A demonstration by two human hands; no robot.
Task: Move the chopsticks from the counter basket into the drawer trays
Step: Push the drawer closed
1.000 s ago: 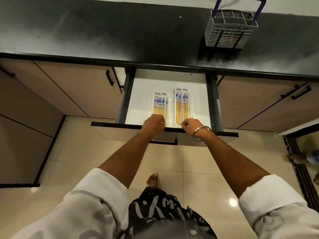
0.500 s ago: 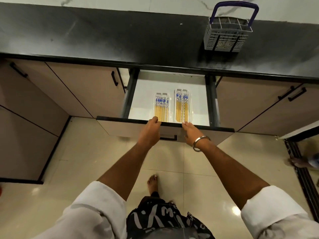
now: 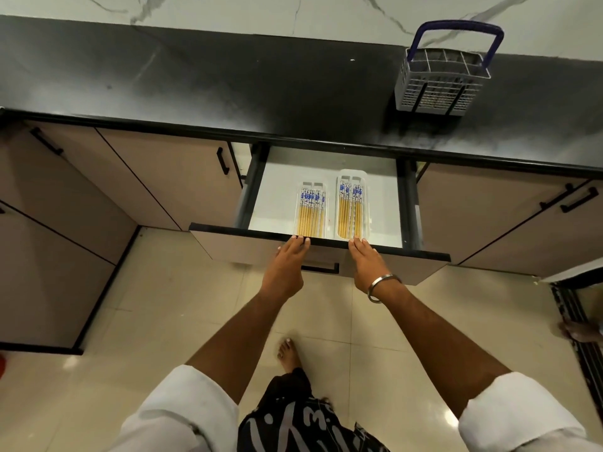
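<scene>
chopsticks (image 3: 329,208) lay in both trays (image 3: 364,203) of the drawer (image 3: 326,241), basket (image 3: 440,83) looked empty, and your left hand (image 3: 288,259) and right hand (image 3: 367,261) pressed flat-fingered on its front.

Drawer front (image 3: 248,247) hides chopstick tips (image 3: 310,231).

Left hand (image 3: 287,261), right hand (image 3: 367,261), fingers straight, arms extended
</scene>
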